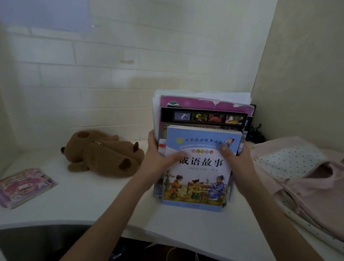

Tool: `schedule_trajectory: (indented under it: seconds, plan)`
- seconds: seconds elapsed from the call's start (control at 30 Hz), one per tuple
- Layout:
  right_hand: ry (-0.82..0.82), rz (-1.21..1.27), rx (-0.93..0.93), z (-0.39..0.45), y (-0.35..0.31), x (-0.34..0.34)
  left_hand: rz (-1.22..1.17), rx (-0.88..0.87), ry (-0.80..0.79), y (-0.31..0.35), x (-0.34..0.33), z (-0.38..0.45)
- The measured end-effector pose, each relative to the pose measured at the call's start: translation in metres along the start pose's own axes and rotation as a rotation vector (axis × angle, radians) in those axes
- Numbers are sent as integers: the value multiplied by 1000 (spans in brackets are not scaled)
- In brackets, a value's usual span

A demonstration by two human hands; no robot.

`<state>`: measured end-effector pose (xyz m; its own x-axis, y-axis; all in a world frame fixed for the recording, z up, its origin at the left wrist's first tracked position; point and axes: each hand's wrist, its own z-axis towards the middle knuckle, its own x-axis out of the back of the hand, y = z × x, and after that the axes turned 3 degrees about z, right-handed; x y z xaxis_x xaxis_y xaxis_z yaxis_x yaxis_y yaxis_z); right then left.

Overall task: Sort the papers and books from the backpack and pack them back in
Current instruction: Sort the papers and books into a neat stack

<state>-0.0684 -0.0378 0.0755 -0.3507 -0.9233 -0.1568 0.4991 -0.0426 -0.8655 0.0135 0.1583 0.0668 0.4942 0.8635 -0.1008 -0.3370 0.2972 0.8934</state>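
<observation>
A stack of books and papers [204,116] stands upright on the white desk [99,203]. Its front book is a blue storybook [197,184] with a picture of children at a table. Behind it are a black book with bird photos, a purple book and white sheets. My left hand [158,160] grips the stack's left edge, thumb across the blue cover. My right hand [238,168] grips the right edge, thumb on the cover near its top. The pink backpack [311,182] lies flat at the right, with a dotted lining showing.
A brown plush toy [103,153] with a zipper lies left of the stack. A pink spiral notebook [20,186] sits near the desk's left front edge. Walls close in behind and to the right. Dark cables [255,130] lie in the back corner.
</observation>
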Motion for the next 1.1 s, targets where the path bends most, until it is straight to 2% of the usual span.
schedule_trajectory:
  seconds: [0.1,0.17,0.3,0.5,0.6,0.77,0.93,1.1]
  plan:
    - [15,-22,29,-6,5,-9,-56,-65,176,-6,-24,-4]
    - [-7,-50,13,-8,4,-5,-39,-83,175,-9,-23,-5]
    - [-48,-50,-58,-11,8,11,21,6,34,-12,0,-1]
    - [-21,-57,-113,-16,21,18,73,137,-203,-23,16,-3]
    - [-32,-60,-135,-14,22,21,98,143,-163,-22,17,-1]
    - [13,-29,-51,4,-2,15,111,76,-150,-4,22,10]
    - [146,15,47,11,2,-8,33,-39,29,0,3,12]
    - [79,-113,-63,-15,21,4,84,-23,-3,-19,10,-6]
